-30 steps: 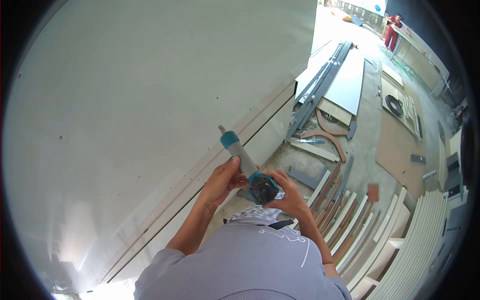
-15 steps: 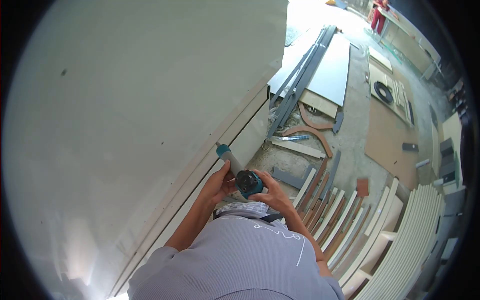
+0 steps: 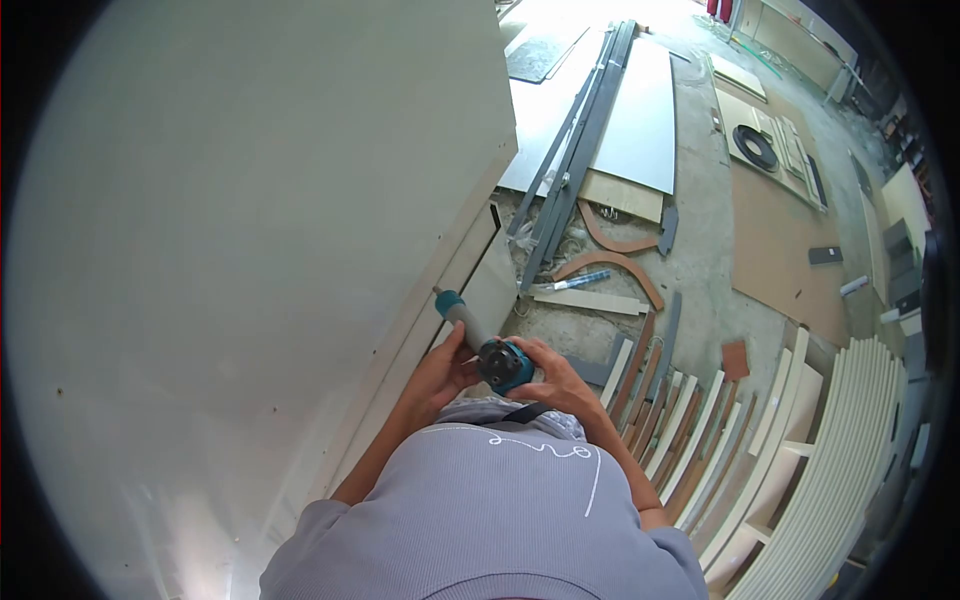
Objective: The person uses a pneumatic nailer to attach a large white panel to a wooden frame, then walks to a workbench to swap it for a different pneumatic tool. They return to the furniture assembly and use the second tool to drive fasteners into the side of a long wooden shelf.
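Your view swings along the large pale panel (image 3: 250, 250), and its far corner now sits nearer the teal-and-grey power tool (image 3: 475, 330). Both your hands grip it: your left hand (image 3: 437, 375) closes round the barrel, your right hand (image 3: 560, 382) cups the dark end. Its tip is at the panel's edge; contact can't be told. You seem to be lining the tool up there, which calls for a steady two-handed hold. Loose strips (image 3: 697, 425), curved brown pieces (image 3: 615, 262) and dark lengths (image 3: 585, 140) lie on the floor (image 3: 705, 215), likely hampering your footing.
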Available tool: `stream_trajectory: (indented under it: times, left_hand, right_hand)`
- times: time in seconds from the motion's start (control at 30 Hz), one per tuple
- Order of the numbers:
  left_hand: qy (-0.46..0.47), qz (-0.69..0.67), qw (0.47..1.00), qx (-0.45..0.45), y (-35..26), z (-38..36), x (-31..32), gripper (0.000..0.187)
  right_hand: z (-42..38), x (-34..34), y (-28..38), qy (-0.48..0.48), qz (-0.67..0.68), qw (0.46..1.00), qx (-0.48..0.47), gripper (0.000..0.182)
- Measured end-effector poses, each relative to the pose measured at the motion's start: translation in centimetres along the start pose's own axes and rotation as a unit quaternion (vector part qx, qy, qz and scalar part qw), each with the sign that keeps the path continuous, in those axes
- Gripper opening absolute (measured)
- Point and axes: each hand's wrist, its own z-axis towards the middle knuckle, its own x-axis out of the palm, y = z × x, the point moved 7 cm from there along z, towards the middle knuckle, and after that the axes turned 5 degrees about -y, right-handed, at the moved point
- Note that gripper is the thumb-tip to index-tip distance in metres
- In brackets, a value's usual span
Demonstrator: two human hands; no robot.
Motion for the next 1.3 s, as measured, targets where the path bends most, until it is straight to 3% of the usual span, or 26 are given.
stream_trajectory:
  times: [0.27,0.53,0.77,0.83,0.9,0.97,1.03,1.3]
  left_hand:
    - [0.042,-0.009,0.998,-0.044,-0.8,2.8,4.1,0.045]
    - [-0.003,-0.074,0.997,-0.004,-2.7,7.3,5.7,0.045]
    - [-0.099,-0.161,0.982,0.016,-6.2,15.2,10.3,0.043]
    - [-0.063,-0.131,0.989,0.010,-7.6,17.5,13.1,0.044]
    - [-0.091,-0.134,0.987,0.019,-9.2,19.5,15.2,0.043]
    - [-0.057,-0.106,0.992,0.034,-10.4,22.0,16.9,0.047]
    - [-0.063,-0.104,0.990,0.075,-12.3,23.8,18.3,0.046]
    - [-0.098,-0.206,0.968,0.101,-14.7,26.6,20.9,0.045]
  right_hand:
    - [0.6,-4.3,-0.9,-0.045,-0.033,0.998,0.010,0.071]
    - [6.7,-9.0,-1.9,0.041,-0.004,0.999,0.007,0.074]
    - [14.5,-17.7,-2.1,0.120,-0.037,0.992,0.014,0.076]
    - [15.9,-20.5,-1.4,0.139,-0.017,0.989,0.040,0.078]
    - [17.7,-23.5,-0.9,0.111,0.012,0.993,0.028,0.079]
    - [19.4,-25.6,-1.0,0.127,-0.008,0.992,0.023,0.078]
    - [21.5,-27.7,-0.2,0.085,-0.063,0.994,-0.031,0.075]
    - [26.4,-32.1,3.8,0.121,-0.138,0.976,-0.114,0.076]
